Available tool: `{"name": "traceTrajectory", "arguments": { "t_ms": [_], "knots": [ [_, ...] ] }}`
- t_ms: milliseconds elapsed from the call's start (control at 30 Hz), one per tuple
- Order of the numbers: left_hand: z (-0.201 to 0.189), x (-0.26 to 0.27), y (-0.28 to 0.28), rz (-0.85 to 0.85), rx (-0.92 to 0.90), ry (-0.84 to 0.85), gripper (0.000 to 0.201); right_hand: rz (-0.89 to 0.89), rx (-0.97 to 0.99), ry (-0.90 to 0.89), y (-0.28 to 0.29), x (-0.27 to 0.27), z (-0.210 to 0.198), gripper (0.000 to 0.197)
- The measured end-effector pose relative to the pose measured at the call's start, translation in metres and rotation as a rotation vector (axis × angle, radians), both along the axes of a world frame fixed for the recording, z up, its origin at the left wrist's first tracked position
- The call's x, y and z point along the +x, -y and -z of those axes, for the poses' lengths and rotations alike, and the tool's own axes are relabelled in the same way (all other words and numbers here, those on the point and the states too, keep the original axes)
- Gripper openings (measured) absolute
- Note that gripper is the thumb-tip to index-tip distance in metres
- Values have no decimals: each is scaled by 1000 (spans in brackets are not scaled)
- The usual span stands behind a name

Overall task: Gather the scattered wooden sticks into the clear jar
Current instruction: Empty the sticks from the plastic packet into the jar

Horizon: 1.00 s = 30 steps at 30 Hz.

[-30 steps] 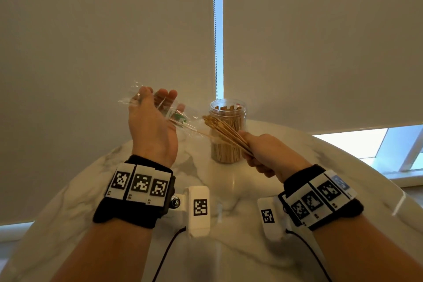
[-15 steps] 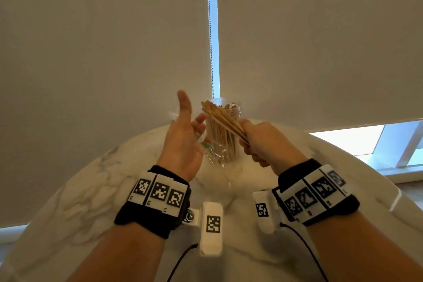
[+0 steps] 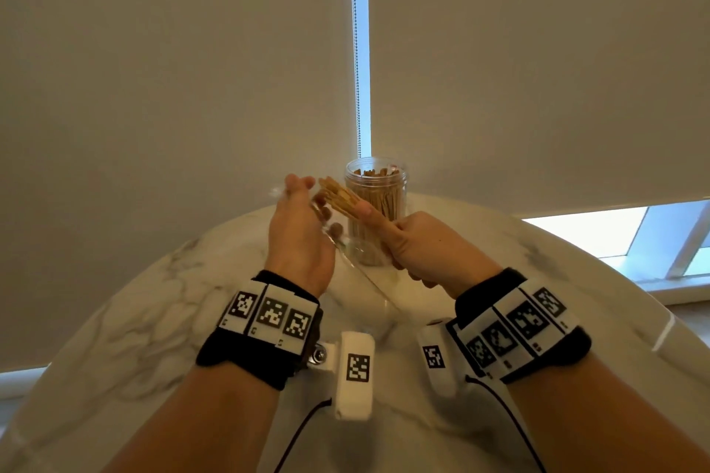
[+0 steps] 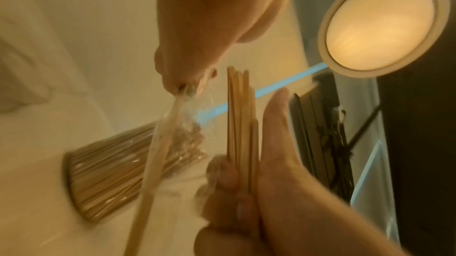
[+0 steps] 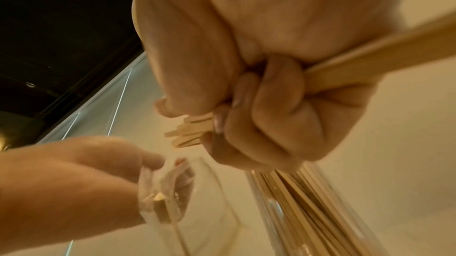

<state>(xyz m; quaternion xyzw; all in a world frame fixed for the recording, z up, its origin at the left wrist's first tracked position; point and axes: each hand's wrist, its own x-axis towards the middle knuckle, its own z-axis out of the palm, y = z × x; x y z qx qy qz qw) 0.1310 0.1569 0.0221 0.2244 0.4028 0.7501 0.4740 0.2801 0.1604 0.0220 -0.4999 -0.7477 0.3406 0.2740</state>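
Observation:
A clear jar (image 3: pixel 378 180) stands at the far side of the marble table (image 3: pixel 146 323), packed with upright wooden sticks. In front of it my right hand (image 3: pixel 411 242) grips a bundle of wooden sticks (image 3: pixel 340 196), their free ends pointing up and left. The right wrist view shows that fist (image 5: pixel 266 116) curled tight round the bundle (image 5: pixel 190 131), with the jar (image 5: pixel 308 205) just beyond it. My left hand (image 3: pixel 299 230) is raised just left of the bundle. It pinches a clear plastic wrapper (image 4: pixel 172 123), which hangs down beside the sticks (image 4: pixel 240 119).
Roller blinds (image 3: pixel 173 69) hang close behind the table, with a bead chain (image 3: pixel 358 50) in the bright gap above the jar. A window sill (image 3: pixel 676 284) lies at the right. The table's curved edge runs left and right of my forearms.
My left hand has swung in from the upper left with the wrapper to just beside the stick bundle. The right hand has kept its grip and moved little.

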Motion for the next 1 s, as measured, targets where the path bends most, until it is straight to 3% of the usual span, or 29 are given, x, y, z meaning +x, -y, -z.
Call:
{"name": "traceTrajectory", "arguments": {
  "t_ms": [167, 267, 400, 567, 633, 767, 833, 900, 967, 1000],
  "knots": [
    [-2, -44, -7, -193, -3, 269, 27, -28, -58, -3, -6, 7, 1, 59],
    [-3, -51, -10, -206, 29, 347, 26, -84, -107, 77, -7, 2, 5, 44],
    [-4, -55, -10, -232, 28, 333, 24, -128, -109, 71, -8, 3, 2, 20],
    [4, -82, -10, -307, -83, 260, 15, -8, -104, 163, -18, 32, -8, 18],
    [20, -88, -13, -228, -239, 161, 15, 21, -118, 169, -21, 42, -10, 21],
    [38, -64, -14, 121, -479, -9, 9, 46, -103, 22, -23, 44, -10, 25],
    [39, -51, -16, 168, -544, -112, 39, 30, -106, -43, -21, 38, -10, 25],
    [37, -47, -18, 118, -570, -164, 92, 10, -108, -68, -19, 33, -8, 25],
    [28, -48, -19, -63, -534, -196, 127, -5, -104, -60, -18, 28, -7, 25],
    [22, -47, -17, -162, -482, -218, 130, -7, -98, -62, -18, 26, -6, 24]
  ]
}}
